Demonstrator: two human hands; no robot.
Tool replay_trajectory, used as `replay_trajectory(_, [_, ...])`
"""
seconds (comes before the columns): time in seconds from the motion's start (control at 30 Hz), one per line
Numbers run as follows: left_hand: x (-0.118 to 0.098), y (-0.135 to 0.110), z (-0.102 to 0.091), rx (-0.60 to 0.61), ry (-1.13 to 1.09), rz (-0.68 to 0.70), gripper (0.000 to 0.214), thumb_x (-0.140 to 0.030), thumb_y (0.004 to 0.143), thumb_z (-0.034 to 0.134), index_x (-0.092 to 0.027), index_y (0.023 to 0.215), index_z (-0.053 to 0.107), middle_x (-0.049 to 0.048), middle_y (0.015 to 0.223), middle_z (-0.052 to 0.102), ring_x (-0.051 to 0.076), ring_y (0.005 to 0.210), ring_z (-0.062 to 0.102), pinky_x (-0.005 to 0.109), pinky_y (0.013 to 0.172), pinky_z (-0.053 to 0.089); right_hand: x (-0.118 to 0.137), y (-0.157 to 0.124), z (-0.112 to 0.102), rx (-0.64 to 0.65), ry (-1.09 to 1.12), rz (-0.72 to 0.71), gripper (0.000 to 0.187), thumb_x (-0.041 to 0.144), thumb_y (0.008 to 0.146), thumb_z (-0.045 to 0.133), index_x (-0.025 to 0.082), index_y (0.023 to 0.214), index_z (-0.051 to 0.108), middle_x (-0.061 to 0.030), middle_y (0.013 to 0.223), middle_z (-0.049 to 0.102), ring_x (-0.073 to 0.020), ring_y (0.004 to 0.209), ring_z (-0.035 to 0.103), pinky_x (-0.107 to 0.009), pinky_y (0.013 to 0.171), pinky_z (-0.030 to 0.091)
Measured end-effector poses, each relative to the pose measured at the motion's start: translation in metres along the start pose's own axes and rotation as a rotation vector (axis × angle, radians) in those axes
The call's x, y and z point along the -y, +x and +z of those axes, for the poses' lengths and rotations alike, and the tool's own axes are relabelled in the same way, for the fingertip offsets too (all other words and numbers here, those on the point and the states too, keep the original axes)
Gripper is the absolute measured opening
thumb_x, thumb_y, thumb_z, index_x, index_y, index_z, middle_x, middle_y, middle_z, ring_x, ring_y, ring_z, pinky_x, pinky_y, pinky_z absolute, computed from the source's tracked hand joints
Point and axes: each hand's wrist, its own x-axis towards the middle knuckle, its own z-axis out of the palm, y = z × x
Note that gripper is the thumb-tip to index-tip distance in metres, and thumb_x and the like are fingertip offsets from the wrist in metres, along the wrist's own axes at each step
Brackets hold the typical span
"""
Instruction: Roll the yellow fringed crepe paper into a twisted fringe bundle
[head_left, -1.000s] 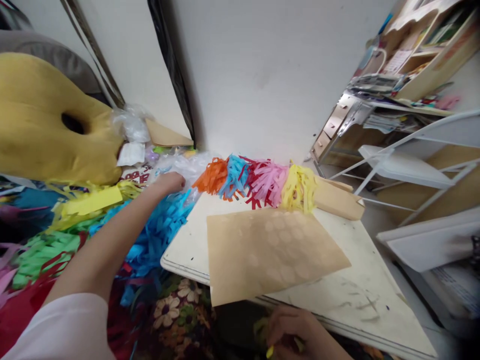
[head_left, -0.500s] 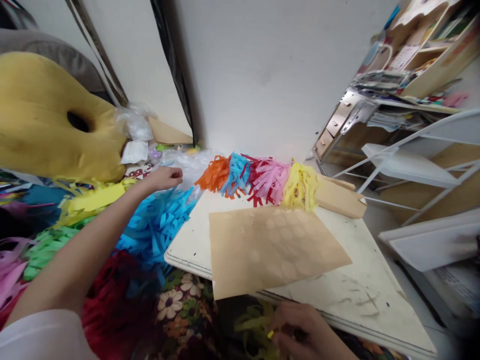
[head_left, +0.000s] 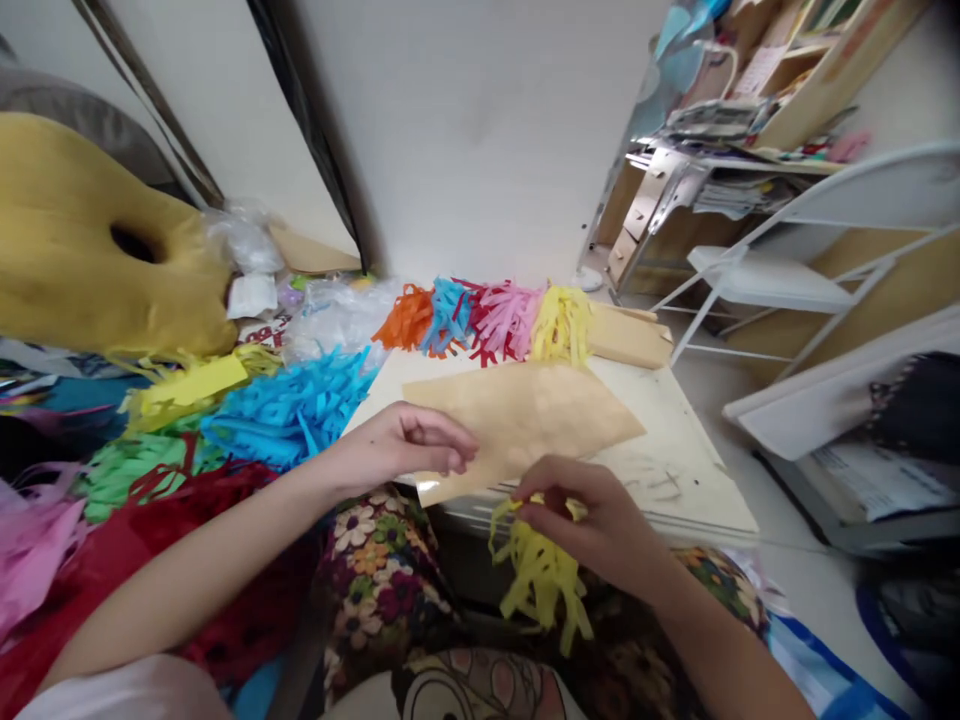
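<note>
My right hand pinches the top end of a yellow fringed paper strip, whose cut tails hang below it over my lap. My left hand hovers at the near left side of a brown paper sheet, thumb and fingertips drawn close together. Whatever may be between those fingertips is too small or hidden to make out. The sheet lies on a white table, its near corner reaching over the edge. Behind it rests a brown paper form covered with orange, blue, red, pink and yellow fringe.
To my left are heaps of blue fringe, green fringe and red paper. A yellow cushion and clear plastic wrapping sit beyond. A white folding chair stands at the right.
My left hand has come back from above the blue fringe toward the brown sheet. My right hand has risen with the yellow fringe, now fully in sight. The view has shifted.
</note>
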Motion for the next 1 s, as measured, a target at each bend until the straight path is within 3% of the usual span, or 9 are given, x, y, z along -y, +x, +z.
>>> replay_trajectory(0.1, [0.006, -0.007, 0.022, 0.005, -0.167, 0.007, 0.017, -0.009, 0.05, 0.067, -0.015, 0.066, 0.062, -0.0013, 0.059, 0.063, 0.006, 0.054, 0.055, 0.015, 0.053, 0.042, 0.013, -0.008, 0.0, -0.053, 0.009, -0.018, 0.008, 0.018, 0.07, 0.052, 0.014, 0.071, 0.059, 0.0008, 0.063, 0.056, -0.0053, 0.05, 0.041, -0.017, 0.047, 0.034])
replay_trajectory(0.23, [0.01, -0.019, 0.042, -0.026, -0.19, 0.102, 0.012, -0.015, 0.054, 0.067, -0.014, 0.065, 0.062, -0.0007, 0.056, 0.061, 0.006, 0.051, 0.054, 0.015, 0.05, 0.042, 0.027, -0.021, 0.003, -0.159, -0.029, -0.052, 0.009, 0.018, 0.068, 0.055, 0.016, 0.075, 0.06, 0.0035, 0.059, 0.056, -0.0051, 0.049, 0.042, -0.016, 0.046, 0.035])
replay_trajectory(0.4, [0.003, -0.04, 0.062, -0.058, -0.028, 0.248, 0.01, -0.018, 0.058, 0.063, -0.013, 0.066, 0.06, -0.001, 0.056, 0.059, 0.006, 0.048, 0.05, 0.015, 0.046, 0.04, 0.043, -0.039, 0.005, -0.315, -0.14, -0.145, 0.001, 0.017, 0.066, 0.057, 0.017, 0.065, 0.056, 0.0041, 0.057, 0.056, -0.0064, 0.053, 0.048, -0.018, 0.052, 0.039])
replay_trajectory(0.63, [-0.007, -0.058, 0.09, -0.115, 0.224, 0.504, 0.002, -0.013, 0.063, 0.056, -0.014, 0.065, 0.057, -0.0016, 0.058, 0.055, 0.006, 0.051, 0.046, 0.016, 0.047, 0.036, 0.06, -0.064, 0.001, -0.365, -0.198, -0.237, 0.003, 0.014, 0.069, 0.053, 0.017, 0.069, 0.055, 0.0031, 0.063, 0.057, -0.0072, 0.059, 0.052, -0.018, 0.056, 0.042])
replay_trajectory(0.8, [-0.009, -0.057, 0.102, -0.099, 0.29, 0.528, 0.003, -0.016, 0.065, 0.053, -0.014, 0.064, 0.054, -0.0014, 0.057, 0.051, 0.007, 0.053, 0.044, 0.018, 0.047, 0.035, 0.062, -0.077, -0.004, -0.439, -0.277, -0.264, 0.003, 0.014, 0.07, 0.052, 0.017, 0.069, 0.054, 0.0032, 0.064, 0.056, -0.0077, 0.06, 0.052, -0.019, 0.056, 0.042])
replay_trajectory(1.0, [-0.004, -0.051, 0.109, -0.125, 0.212, 0.505, 0.007, -0.02, 0.061, 0.058, -0.015, 0.06, 0.054, -0.0033, 0.049, 0.047, 0.006, 0.047, 0.039, 0.018, 0.042, 0.029, 0.062, -0.086, -0.008, -0.466, -0.348, -0.27, 0.003, 0.015, 0.069, 0.053, 0.018, 0.068, 0.054, 0.0033, 0.063, 0.057, -0.0081, 0.058, 0.052, -0.019, 0.054, 0.042])
